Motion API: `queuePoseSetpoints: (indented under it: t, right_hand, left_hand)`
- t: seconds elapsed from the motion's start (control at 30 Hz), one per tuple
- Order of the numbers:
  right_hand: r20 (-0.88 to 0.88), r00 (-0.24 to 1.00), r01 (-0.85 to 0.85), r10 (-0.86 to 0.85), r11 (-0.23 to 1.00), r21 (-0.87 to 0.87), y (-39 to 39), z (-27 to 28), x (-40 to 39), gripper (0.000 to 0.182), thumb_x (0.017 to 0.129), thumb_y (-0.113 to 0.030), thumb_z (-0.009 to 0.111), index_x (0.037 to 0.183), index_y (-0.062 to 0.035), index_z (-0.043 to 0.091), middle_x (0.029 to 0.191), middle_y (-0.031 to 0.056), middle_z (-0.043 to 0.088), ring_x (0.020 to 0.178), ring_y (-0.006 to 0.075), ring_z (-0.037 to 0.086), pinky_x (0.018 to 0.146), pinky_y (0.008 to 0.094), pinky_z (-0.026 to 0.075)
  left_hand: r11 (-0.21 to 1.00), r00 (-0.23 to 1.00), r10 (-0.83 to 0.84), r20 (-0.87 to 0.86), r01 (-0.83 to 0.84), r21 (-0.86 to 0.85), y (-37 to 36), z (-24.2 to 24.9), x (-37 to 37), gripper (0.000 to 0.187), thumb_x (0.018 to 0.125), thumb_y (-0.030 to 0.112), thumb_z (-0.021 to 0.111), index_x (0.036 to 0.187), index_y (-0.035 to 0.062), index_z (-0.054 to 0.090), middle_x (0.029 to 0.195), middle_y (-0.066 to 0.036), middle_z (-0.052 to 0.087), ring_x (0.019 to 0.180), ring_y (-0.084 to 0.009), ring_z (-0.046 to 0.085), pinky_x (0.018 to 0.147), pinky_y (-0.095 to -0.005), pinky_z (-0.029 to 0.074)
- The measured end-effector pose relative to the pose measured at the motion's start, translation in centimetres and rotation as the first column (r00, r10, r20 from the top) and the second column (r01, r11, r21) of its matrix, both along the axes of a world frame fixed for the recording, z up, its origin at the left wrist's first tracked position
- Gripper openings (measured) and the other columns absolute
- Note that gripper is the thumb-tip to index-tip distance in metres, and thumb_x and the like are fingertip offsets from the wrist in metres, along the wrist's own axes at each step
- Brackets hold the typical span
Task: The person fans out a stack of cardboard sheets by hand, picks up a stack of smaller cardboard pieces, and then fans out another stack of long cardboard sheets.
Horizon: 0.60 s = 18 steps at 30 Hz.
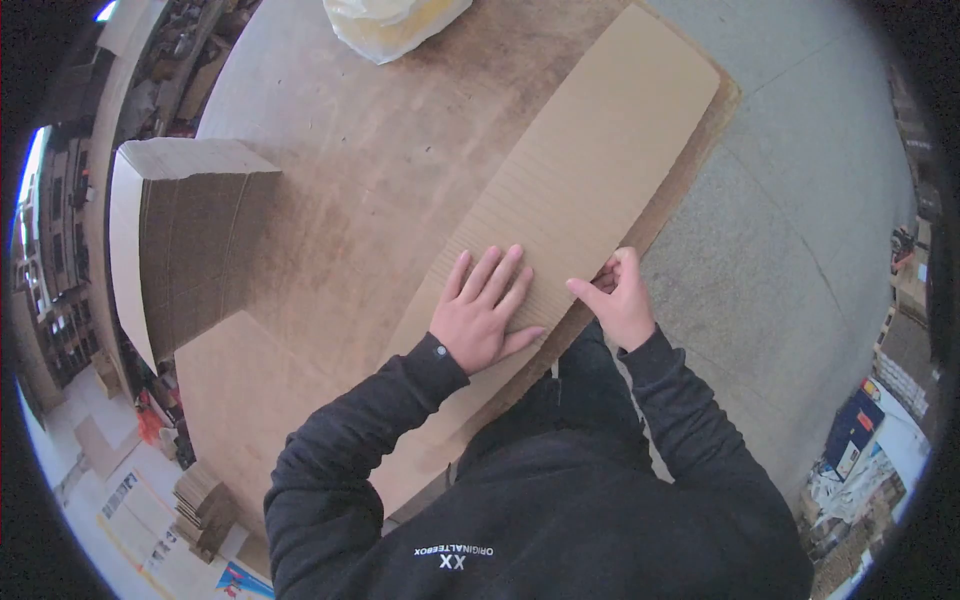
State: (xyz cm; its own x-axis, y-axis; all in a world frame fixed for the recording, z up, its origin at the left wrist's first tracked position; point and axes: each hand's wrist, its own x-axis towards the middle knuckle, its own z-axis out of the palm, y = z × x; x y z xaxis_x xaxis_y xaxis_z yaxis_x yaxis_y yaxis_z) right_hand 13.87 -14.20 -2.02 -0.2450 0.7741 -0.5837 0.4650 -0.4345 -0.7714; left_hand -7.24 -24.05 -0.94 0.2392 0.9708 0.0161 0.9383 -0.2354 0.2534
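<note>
A long flat piece of brown cardboard (610, 130) lies slantwise along the near right edge of a wooden table (370, 140). My left hand (485, 310) rests flat on the cardboard with its fingers spread. At the cardboard's right edge is my right hand (622, 300), its thumb on top and its fingers curled beneath, closed on that edge. The curled fingers are partly hidden, but the cardboard sits between them and the thumb.
A stack of cardboard sheets (200, 220) stands at the table's left side, with another flat cardboard sheet (250, 390) nearer me. A whitish plastic bag (395, 25) lies at the far edge. Grey floor (780, 260) stretches to the right. Loaded shelves (160, 80) line the left.
</note>
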Motion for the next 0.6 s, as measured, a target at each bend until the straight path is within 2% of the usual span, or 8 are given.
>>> queuePoseSetpoints:
  t: [0.1,0.2,0.27,0.3,0.4,0.47,0.5,0.6]
  right_hand:
    - [-0.001,1.0,0.001,-0.001,1.0,0.021,-0.2,-0.5,0.1,0.049,0.077,-0.017,0.083,0.104,-0.0096,0.043,0.094,0.0083,0.058,0.08,0.0142,0.059,0.072,0.0277,0.05]
    - [0.008,1.0,-0.014,0.013,0.999,0.042,-0.4,-0.7,-0.1,0.048,0.078,-0.018,0.083,0.103,-0.0097,0.043,0.094,0.0085,0.059,0.079,0.0138,0.059,0.071,0.0277,0.05]
    - [0.016,1.0,0.01,-0.011,0.996,0.086,0.3,-1.0,0.5,0.044,0.082,-0.024,0.082,0.101,-0.0096,0.044,0.09,0.0065,0.057,0.075,0.0129,0.057,0.071,0.0267,0.049]
    - [0.032,0.999,0.024,-0.028,0.992,0.121,1.7,-1.0,1.0,0.044,0.083,-0.026,0.081,0.1,-0.0096,0.045,0.088,0.006,0.056,0.074,0.0126,0.057,0.071,0.0265,0.048]
    - [0.096,0.986,0.107,-0.134,0.963,0.247,7.4,0.1,3.0,0.031,0.09,-0.037,0.07,0.099,-0.0127,0.052,0.086,0.0014,0.056,0.077,0.0113,0.054,0.076,0.0273,0.044]
    - [0.137,0.976,0.112,-0.167,0.933,0.341,12.7,1.1,4.4,0.03,0.092,-0.041,0.065,0.101,-0.0131,0.058,0.095,0.0036,0.061,0.088,0.016,0.057,0.083,0.0324,0.044]
    - [0.143,0.973,0.118,-0.182,0.922,0.37,15.5,0.9,5.1,0.031,0.093,-0.043,0.063,0.101,-0.0132,0.06,0.097,0.0042,0.062,0.091,0.0172,0.057,0.085,0.0337,0.045]
    - [0.161,0.965,0.099,-0.206,0.858,0.505,24.6,-1.5,7.0,0.027,0.091,-0.038,0.066,0.1,-0.0127,0.065,0.097,0.0018,0.065,0.09,0.0142,0.059,0.086,0.03,0.045]
  left_hand:
    - [1.0,1.0,-0.018,0.008,0.018,0.01,-0.1,0.0,-0.1,0.076,0.092,0.068,0.044,0.137,0.0071,0.055,0.151,-0.015,0.045,0.139,-0.0339,0.042,0.118,-0.0534,0.024]
    - [0.999,1.0,0.004,-0.006,-0.004,0.035,-0.7,0.2,-0.3,0.072,0.092,0.068,0.044,0.132,0.0102,0.059,0.15,-0.012,0.047,0.138,-0.0312,0.044,0.117,-0.052,0.026]
    - [0.999,1.0,0.005,-0.02,-0.004,0.042,-0.9,0.4,-0.4,0.072,0.092,0.067,0.045,0.133,0.0098,0.059,0.148,-0.014,0.049,0.136,-0.0324,0.046,0.116,-0.0508,0.028]
    - [0.998,1.0,-0.004,-0.01,0.004,0.068,-0.6,0.3,-0.2,0.072,0.092,0.067,0.045,0.133,0.0098,0.06,0.148,-0.014,0.049,0.136,-0.0327,0.046,0.116,-0.0505,0.029]
    - [0.994,1.0,-0.001,-0.017,0.003,0.112,-0.4,0.3,0.1,0.067,0.092,0.066,0.045,0.129,0.0125,0.063,0.145,-0.013,0.053,0.131,-0.0321,0.051,0.114,-0.0498,0.031]
    - [0.997,0.998,-0.022,-0.055,0.025,0.069,-0.3,0.2,0.1,0.072,0.092,0.068,0.042,0.133,0.0113,0.06,0.146,-0.014,0.051,0.133,-0.0339,0.049,0.115,-0.0522,0.029]
    - [0.997,0.997,-0.031,-0.069,0.036,0.064,-0.4,0.2,0.1,0.073,0.092,0.068,0.041,0.134,0.011,0.059,0.147,-0.014,0.05,0.133,-0.0343,0.048,0.115,-0.0528,0.029]
    - [0.997,0.997,-0.026,-0.077,0.032,0.074,-0.4,0.1,0.2,0.073,0.091,0.067,0.043,0.134,0.0107,0.06,0.147,-0.014,0.05,0.135,-0.0348,0.047,0.117,-0.0526,0.027]
